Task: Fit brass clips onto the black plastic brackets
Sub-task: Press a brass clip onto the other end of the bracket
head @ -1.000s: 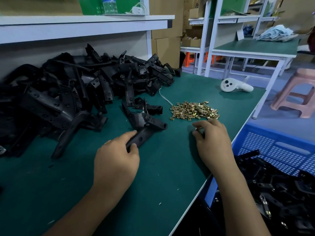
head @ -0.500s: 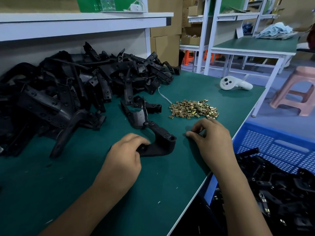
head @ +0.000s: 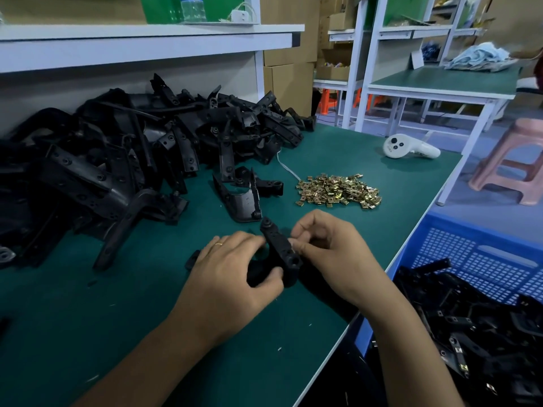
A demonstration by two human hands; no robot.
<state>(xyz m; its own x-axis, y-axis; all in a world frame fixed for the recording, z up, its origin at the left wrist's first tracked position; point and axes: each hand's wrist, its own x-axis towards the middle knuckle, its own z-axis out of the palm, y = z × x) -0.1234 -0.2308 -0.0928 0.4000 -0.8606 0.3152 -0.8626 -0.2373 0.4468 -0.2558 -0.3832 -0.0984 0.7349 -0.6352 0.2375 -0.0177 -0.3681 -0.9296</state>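
My left hand (head: 232,274) grips a black plastic bracket (head: 280,251), holding it tilted just above the green table (head: 147,333). My right hand (head: 329,254) has its fingertips pinched against the bracket's right edge; a brass clip between them is too hidden to make out. A loose heap of brass clips (head: 338,190) lies on the table beyond my hands. A big pile of black brackets (head: 117,160) fills the table's left and back. One more bracket (head: 244,195) lies alone just in front of that pile.
A blue plastic crate (head: 476,259) with several black brackets carrying clips stands below the table's right edge. A white controller (head: 408,146) and a thin white cable (head: 286,168) lie at the back right. A pink stool (head: 514,163) stands on the floor.
My left hand has pulled the bracket toward me and raised it off the table. My right hand has moved left from beside the clip heap and now meets the bracket.
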